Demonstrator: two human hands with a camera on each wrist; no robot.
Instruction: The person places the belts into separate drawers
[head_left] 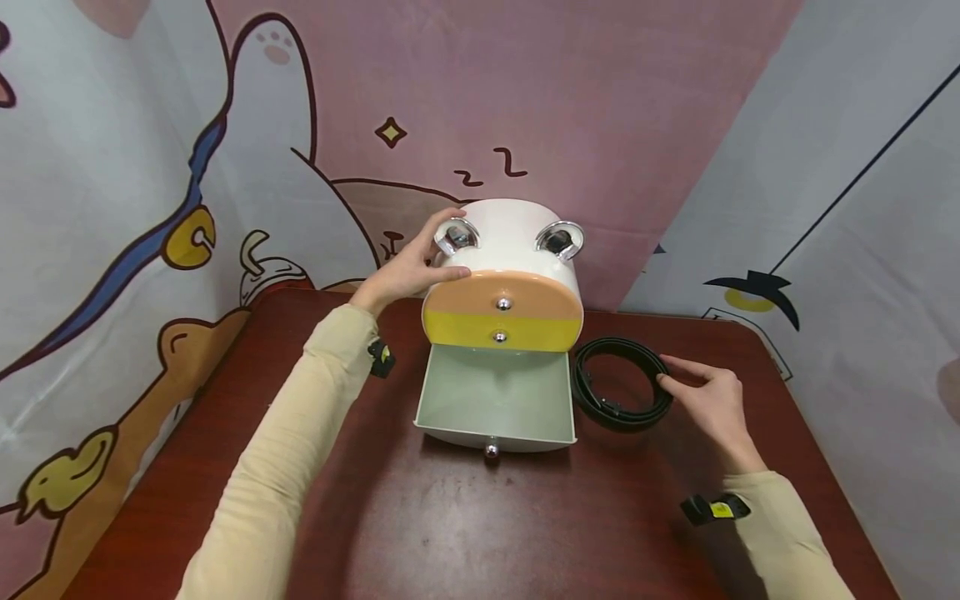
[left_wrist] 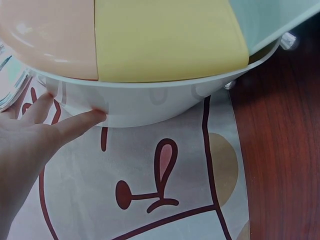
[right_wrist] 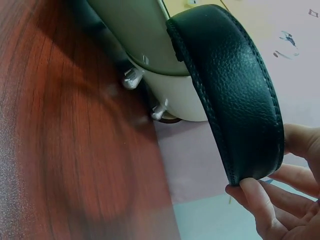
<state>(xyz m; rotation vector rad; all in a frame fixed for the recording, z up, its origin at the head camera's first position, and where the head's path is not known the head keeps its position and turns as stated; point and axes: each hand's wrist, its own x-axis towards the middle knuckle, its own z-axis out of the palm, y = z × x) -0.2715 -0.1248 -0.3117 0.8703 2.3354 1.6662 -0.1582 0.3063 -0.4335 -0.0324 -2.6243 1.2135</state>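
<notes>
A small white drawer box (head_left: 517,237) with rounded sides stands at the back of the table, two shiny ring-shaped pieces on top. Its orange drawer (head_left: 461,296) and yellow drawer (head_left: 457,329) are closed, while the pale green bottom drawer (head_left: 495,392) is pulled out and holds nothing. My left hand (head_left: 408,268) rests on the box's left side, thumb and fingers extended against the white wall (left_wrist: 135,107). To the right of the green drawer, my right hand (head_left: 708,404) pinches the edge of a coiled black leather belt (right_wrist: 235,95), held above the table.
The dark red wooden table (head_left: 465,533) carries the box near its back edge. Behind it hangs a cartoon-printed cloth (head_left: 570,100), close to the box. A silver knob (head_left: 491,450) sticks out from the green drawer's front.
</notes>
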